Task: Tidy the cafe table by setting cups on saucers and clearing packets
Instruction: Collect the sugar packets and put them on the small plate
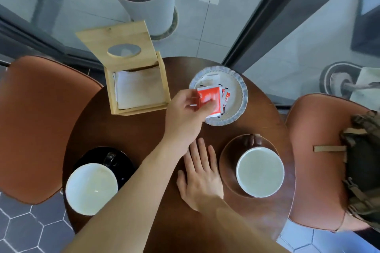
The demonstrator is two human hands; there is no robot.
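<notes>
My left hand (185,109) reaches across the round wooden table (127,129) and pinches a red packet (208,98) over a white scalloped dish (241,90), where more red-and-white packets (226,96) lie. Flat on the table, fingers straight, my right hand (200,174) holds nothing. At the left a black cup with a white inside (91,188) sits on a black saucer (125,160). On the right stands a brown cup with a white inside (260,171), set on its brown saucer (227,158).
A wooden napkin box (139,92) with its lid (119,41) tipped up stands at the table's back left. Brown chairs (41,119) flank the table; the right chair (314,160) holds a camouflage bag (362,160). A glass wall and a planter (148,0) lie beyond.
</notes>
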